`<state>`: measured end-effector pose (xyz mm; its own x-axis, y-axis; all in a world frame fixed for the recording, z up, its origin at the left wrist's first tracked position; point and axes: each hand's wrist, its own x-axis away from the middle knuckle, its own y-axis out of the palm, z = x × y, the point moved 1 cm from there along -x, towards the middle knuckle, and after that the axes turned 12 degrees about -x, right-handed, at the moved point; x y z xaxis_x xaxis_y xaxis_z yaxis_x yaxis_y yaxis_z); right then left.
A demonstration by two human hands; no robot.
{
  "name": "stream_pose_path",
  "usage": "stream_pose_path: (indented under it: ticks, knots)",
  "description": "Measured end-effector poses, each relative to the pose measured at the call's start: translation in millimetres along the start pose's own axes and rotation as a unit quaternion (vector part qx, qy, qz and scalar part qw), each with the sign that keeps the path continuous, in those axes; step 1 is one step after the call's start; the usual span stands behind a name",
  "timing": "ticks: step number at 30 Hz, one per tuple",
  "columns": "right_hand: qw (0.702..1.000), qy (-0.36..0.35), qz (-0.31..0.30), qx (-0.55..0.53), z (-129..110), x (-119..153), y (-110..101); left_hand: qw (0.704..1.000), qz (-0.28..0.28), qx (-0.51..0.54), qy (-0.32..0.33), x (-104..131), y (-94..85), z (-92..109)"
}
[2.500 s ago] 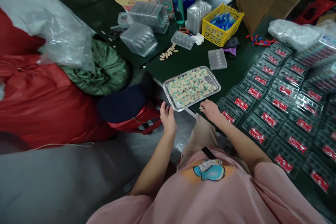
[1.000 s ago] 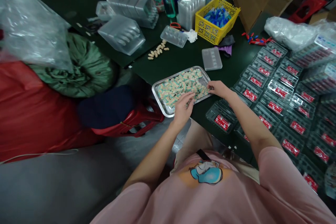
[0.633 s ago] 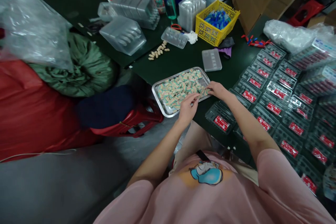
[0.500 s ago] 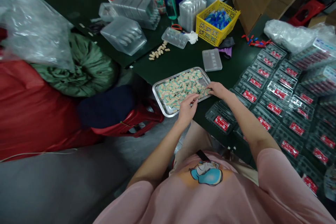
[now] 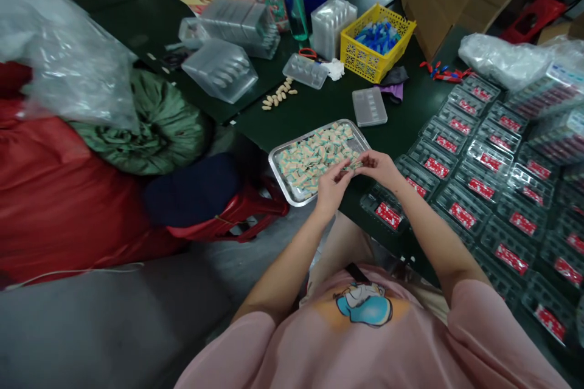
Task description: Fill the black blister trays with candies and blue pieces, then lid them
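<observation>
A silver metal tray full of small cream-and-green pieces lies at the table's edge in front of me. Over its near right corner my left hand and my right hand come together, fingertips almost meeting. The right fingers are pinched on one or more of the small pieces, just above the rim. My left thumb and fingers are also bent into a pinch beside them; what they hold is too small to make out. To the right of the hands sits a clear plastic blister tray with a red-and-white insert.
Rows of similar clear trays cover the table's right side. Beyond the metal tray are a clear lid, peanuts, a yellow basket of blue pieces, a bottle and stacked clear packs. A red stool stands left.
My hands have drawn closer together, the left moving right and the right lifting slightly off the pieces toward the tray's near rim. The view has shifted slightly.
</observation>
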<state>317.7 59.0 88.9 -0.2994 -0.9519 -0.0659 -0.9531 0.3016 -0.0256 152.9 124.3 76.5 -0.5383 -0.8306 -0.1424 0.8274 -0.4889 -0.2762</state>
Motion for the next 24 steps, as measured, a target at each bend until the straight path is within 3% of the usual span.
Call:
stream_pose_path:
  ticks: [6,12,19,24]
  knots:
    - [0.997,0.001,0.000,-0.078,0,17,24,0.999,0.023,0.017,0.043,12,-11.8,7]
    - [0.999,-0.044,0.003,-0.025,0,26,35,0.999,0.027,0.044,-0.007,20,-15.0,-2]
    - [0.990,-0.012,0.034,-0.133,4,34,44,0.994,0.048,0.087,-0.054,27,-15.0,-6]
    - [0.987,-0.009,0.052,-0.150,1,37,48,0.988,0.059,0.117,-0.078,30,-16.9,0]
